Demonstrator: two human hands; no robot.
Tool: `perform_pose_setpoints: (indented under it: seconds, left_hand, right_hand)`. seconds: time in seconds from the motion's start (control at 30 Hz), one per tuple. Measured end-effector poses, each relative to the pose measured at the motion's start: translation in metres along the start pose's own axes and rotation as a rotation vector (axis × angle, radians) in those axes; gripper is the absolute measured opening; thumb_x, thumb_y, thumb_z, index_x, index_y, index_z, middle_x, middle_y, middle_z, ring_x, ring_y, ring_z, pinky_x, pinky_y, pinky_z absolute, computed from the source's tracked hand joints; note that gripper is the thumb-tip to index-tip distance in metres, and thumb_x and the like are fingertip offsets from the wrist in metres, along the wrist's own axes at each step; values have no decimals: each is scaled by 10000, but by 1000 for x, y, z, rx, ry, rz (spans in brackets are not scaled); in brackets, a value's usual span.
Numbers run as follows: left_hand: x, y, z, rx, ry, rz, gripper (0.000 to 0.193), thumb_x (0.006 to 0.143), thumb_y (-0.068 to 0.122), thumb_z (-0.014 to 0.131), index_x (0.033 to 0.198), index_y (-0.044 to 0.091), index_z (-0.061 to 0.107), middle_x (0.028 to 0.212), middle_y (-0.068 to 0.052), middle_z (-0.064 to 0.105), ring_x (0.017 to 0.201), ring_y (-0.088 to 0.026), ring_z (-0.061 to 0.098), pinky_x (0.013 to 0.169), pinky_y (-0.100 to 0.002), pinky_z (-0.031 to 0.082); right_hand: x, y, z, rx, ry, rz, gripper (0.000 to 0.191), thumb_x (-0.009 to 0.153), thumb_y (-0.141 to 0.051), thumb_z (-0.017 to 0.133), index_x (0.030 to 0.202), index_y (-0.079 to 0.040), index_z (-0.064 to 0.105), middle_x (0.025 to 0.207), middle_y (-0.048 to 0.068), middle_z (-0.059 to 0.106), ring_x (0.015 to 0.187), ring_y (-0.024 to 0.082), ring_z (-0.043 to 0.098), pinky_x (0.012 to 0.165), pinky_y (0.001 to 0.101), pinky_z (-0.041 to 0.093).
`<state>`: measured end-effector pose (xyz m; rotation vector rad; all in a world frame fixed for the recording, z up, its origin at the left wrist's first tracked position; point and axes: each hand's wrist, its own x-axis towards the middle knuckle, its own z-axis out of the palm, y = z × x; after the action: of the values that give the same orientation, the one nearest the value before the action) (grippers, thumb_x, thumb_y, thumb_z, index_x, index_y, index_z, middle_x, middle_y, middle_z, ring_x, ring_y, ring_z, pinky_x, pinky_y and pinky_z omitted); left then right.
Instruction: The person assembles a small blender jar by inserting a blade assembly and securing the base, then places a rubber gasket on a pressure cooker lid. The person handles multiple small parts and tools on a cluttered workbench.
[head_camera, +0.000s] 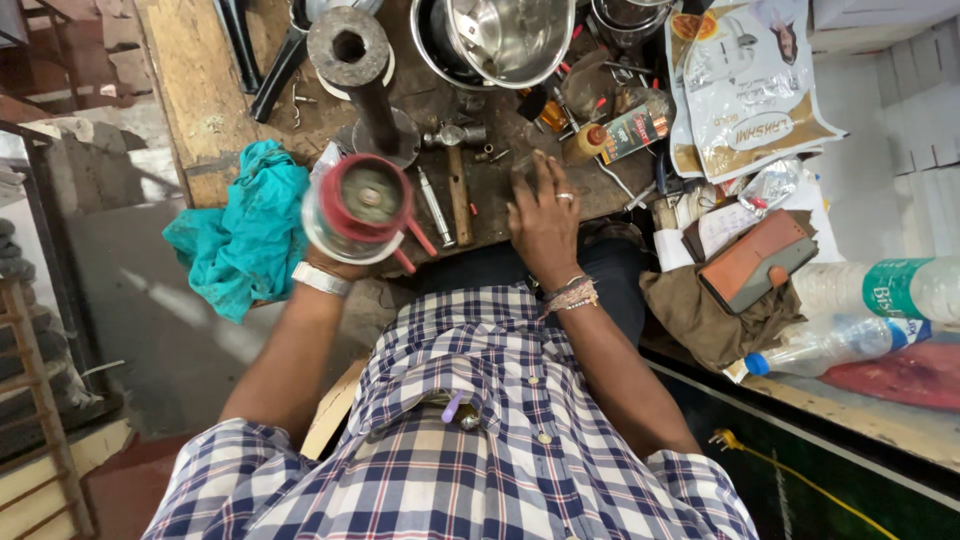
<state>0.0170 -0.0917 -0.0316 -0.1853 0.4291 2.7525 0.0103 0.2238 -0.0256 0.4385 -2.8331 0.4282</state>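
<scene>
mixer jar (360, 208), one only, is held up in the left hand (330, 262), just above the near edge of the workbench (200, 90) and beside a teal cloth (250, 225). its round red-rimmed underside faces the camera, so its long axis runs away from the viewer toward the bench; a red handle sticks out to the lower right. the left fingers are wrapped closed around the jar's body. the right hand (545, 215) lies flat on the bench, fingers spread and holding nothing, a ring on one finger. near it lies one hammer (457, 170) with a wooden handle. two clear plastic bottles (850, 335) lie at the right. one glossy white-and-tan printed packet (750, 90) rests at the upper right. a small red-and-green labelled bottle (620, 135) lies tilted beside it.
</scene>
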Motion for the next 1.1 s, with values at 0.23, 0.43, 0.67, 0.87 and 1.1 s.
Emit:
perform_pose_setpoints:
  seconds: [0.23,0.43,0.67,0.87,1.1]
  left_hand:
    - [-17,35,21,1346,233,506,531,951,366,670,1384,102,514,1341,-121,633,1231,-279,643,1054,-478,566]
    - [-13,20,1,1258,150,417,522,970,336,685,1408,109,513,1356,-101,645,1247,-257,649,1071,-463,572]
    - [-11,8,13,1729,213,492,569,910,323,791,1362,88,539,1287,-104,667,1198,-273,650,1038,-445,547]
    - [-19,-1,24,1272,25,309,606,939,428,730,1380,59,541,1282,-163,665,1173,-367,635,930,-498,526]
    - [5,-66,8,-62,15,-219,696,935,531,527,1424,35,507,1330,-228,664,1121,-396,693,921,-511,596]
  right_hand:
    - [-3,-8,2,-81,26,125,582,775,-119,742,1343,-207,656,1561,221,384,1410,440,386,1032,630,353]
    - [-9,8,9,74,53,109,578,897,-86,716,1458,-149,589,1564,200,414,1378,432,467,1096,530,455]
    - [-5,0,0,-21,130,85,606,815,-261,794,1370,-119,596,1539,216,416,1374,433,461,1037,575,416]
    - [-11,-42,-19,154,147,86,488,866,-188,784,1336,-141,663,1430,208,522,1355,413,477,1049,541,417]
    - [0,-49,-74,892,105,170,276,941,-120,776,1214,-103,740,1191,75,700,1016,195,693,861,287,547]
